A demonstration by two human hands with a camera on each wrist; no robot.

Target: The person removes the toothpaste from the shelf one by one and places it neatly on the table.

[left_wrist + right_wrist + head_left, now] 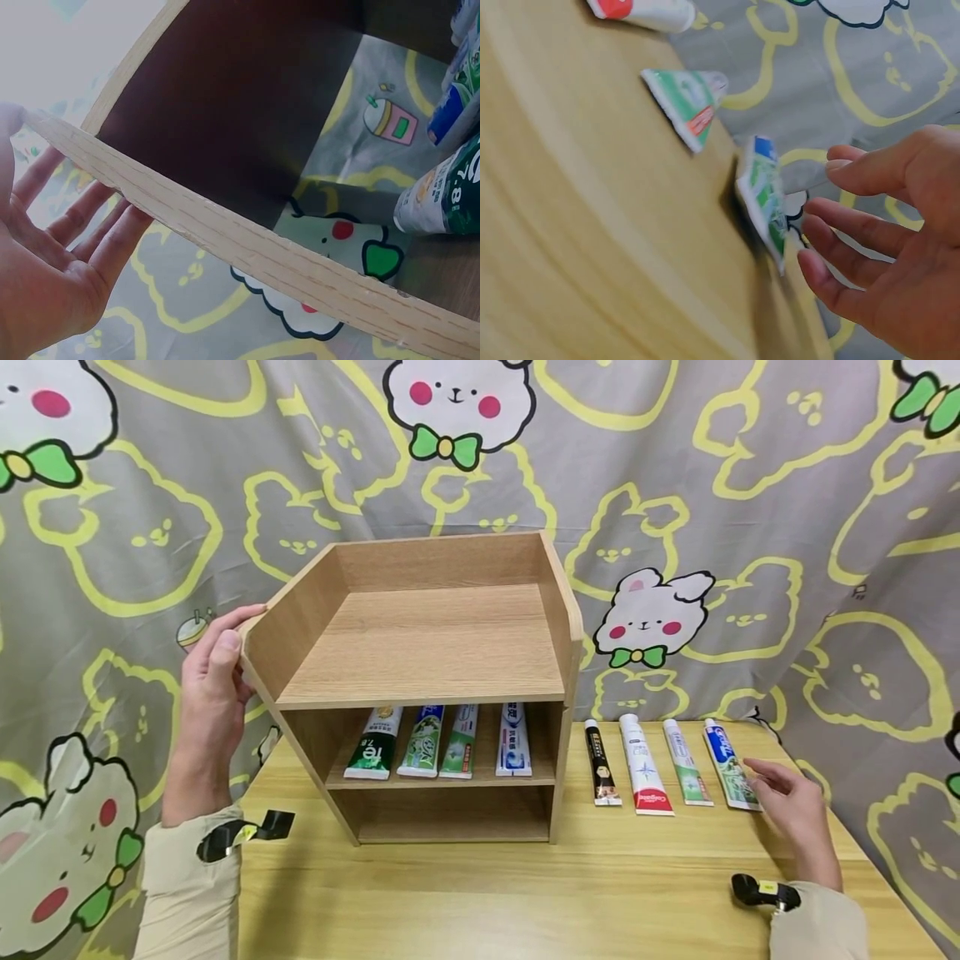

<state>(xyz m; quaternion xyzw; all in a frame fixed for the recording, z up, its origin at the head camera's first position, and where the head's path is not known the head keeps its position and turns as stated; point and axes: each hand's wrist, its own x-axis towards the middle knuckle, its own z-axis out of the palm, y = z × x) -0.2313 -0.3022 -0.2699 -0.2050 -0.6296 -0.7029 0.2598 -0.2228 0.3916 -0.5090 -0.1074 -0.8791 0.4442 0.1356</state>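
My left hand [213, 693] grips the upper left side panel of a wooden shelf unit [420, 639]. In the left wrist view, its fingers [112, 232] lie along the outer side of the panel edge. My right hand [795, 806] is beside a blue-and-green toothpaste tube [729, 768], the rightmost in a row on the table. The right wrist view shows loosely bent fingers [862, 232] apart from that tube [763, 199], holding nothing. Left of it lie a green-and-white tube [687, 764], a white-and-red Colgate tube [645, 768] and a black tube [601, 764].
On the unit's middle shelf [442, 782] several toothpaste tubes lie side by side, including a dark green one [372, 747] at the left and a blue-and-white one [513, 743] at the right. A patterned curtain [480, 493] hangs behind the wooden table [465, 902].
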